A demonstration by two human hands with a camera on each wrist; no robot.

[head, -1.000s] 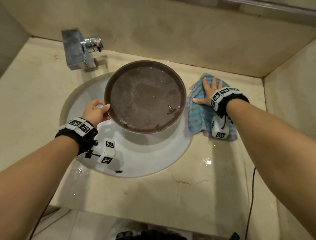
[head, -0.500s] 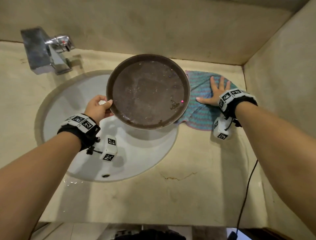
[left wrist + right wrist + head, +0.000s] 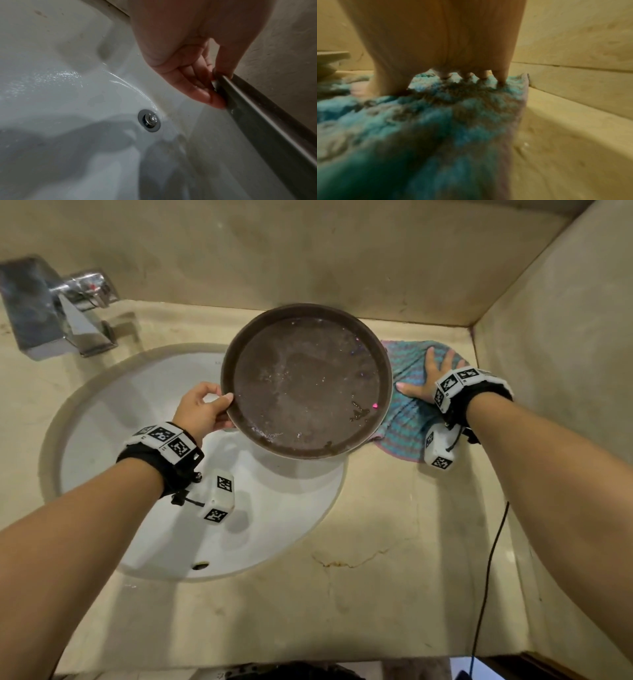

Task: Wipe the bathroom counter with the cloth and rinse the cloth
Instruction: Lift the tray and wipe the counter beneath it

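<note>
Left hand [image 3: 202,410] pinched the rim of the brown tray [image 3: 306,380], raised over the sink [image 3: 102,412]. Cloth [image 3: 406,419] lay right of the tray in the counter [image 3: 394,577] corner, long axis front-to-back, pinned under the flat, spread right hand [image 3: 428,380], the nearer one

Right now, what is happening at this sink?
A person is wiping the counter. The right hand presses flat on a blue-striped cloth in the back corner. The left hand holds a round brown tray by its rim, lifted above the white sink. The faucet looks off.
</note>
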